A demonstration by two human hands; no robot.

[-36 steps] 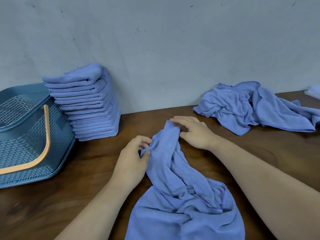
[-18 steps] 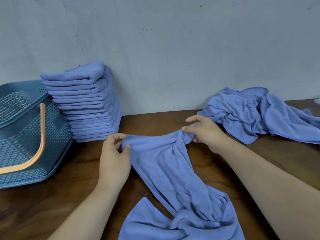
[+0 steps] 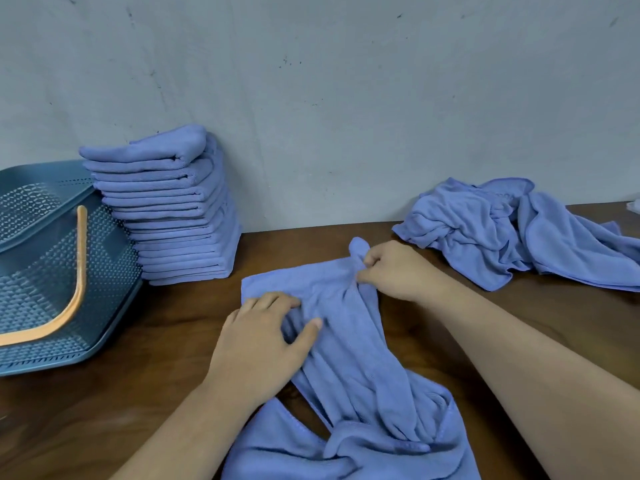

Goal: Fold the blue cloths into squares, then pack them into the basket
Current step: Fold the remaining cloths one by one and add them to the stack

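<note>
Nothing here can be read, whether text, label, brand, number or sign. The blue cloth (image 3: 349, 341) at the table's (image 3: 138, 393) near edge is plain, as are the stack of folded cloths (image 3: 173, 209) and the loose heap of cloths (image 3: 485, 230) along the far edge. The basket (image 3: 41, 271) at the left edge shows only its perforated pattern, and the wall (image 3: 346, 98) shows only scuffs.
</note>
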